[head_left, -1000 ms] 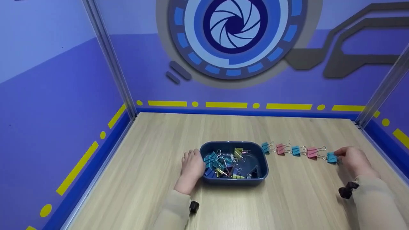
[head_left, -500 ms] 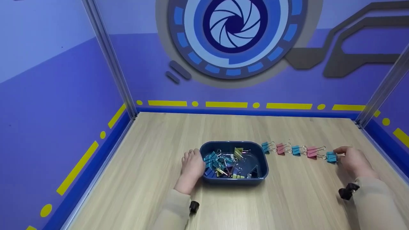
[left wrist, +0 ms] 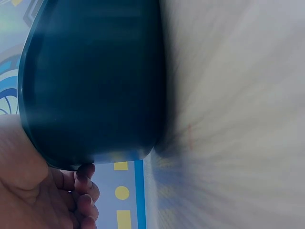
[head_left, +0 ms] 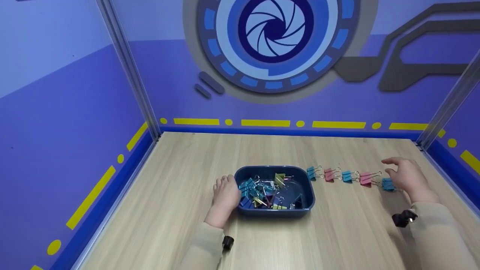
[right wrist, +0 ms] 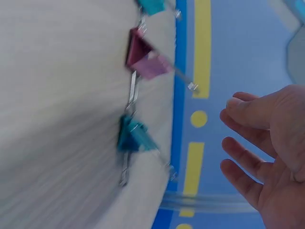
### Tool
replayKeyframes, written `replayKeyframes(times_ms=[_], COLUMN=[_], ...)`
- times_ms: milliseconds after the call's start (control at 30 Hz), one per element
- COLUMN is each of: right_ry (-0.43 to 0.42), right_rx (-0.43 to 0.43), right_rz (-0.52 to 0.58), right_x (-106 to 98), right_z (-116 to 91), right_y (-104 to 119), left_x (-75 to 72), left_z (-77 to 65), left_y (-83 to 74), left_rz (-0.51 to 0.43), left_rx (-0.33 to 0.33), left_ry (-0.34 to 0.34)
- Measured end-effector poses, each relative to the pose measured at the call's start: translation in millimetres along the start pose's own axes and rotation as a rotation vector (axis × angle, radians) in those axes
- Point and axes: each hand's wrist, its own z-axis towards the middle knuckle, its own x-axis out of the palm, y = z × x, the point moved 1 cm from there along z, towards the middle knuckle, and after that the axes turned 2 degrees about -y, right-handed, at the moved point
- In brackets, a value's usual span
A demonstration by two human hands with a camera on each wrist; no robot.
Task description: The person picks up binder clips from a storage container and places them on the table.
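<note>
A dark blue plastic box [head_left: 275,213] holds a pile of binder clips in teal, yellow and other colours. My left hand [head_left: 227,193] grips its left rim; in the left wrist view, the curled fingers [left wrist: 86,200] meet the box's corner and the thumb tip is hidden. To the right of the box lies a row of teal and pink binder clips, ending in a teal clip [head_left: 387,184] beside a pink clip [head_left: 366,179]. Above and right of that end clip, my right hand [head_left: 410,179] hovers with loosely bent fingers, holding nothing.
The wooden table [head_left: 187,157] is enclosed by blue printed walls [head_left: 161,82] at the back and sides. Nearer the box, the row includes another teal clip [head_left: 347,177], a pink clip [head_left: 330,174] and a teal clip [head_left: 312,173].
My right hand has let go of the end teal clip and risen away from it, fingers spreading. The left hand and the box have stayed in place.
</note>
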Motion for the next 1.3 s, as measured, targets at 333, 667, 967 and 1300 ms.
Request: replayKeyframes(times_ms=[333,667,967,1300], right_ry=[-0.091,0.030,0.141,0.165], right_rx=[-0.225,-0.433,-0.416,-0.399], right_rz=[0.067,0.184,0.063,0.035], right_x=[17.4,76.0,125.2,156.8], right_z=[6.6,7.5,3.6,5.4], right_y=[79.3,159.7,206.8,216.8], left_x=[-0.2,-0.2,1.3,0.0], left_z=[2.0,0.9,0.5,0.9], left_y=[-0.2,-0.1,0.1,0.3], left_rz=[0.007,0.003,0.002,0.006], left_rx=[-0.001,-0.005,0.006,-0.007], left_ry=[-0.007,-0.007,-0.017,0.006])
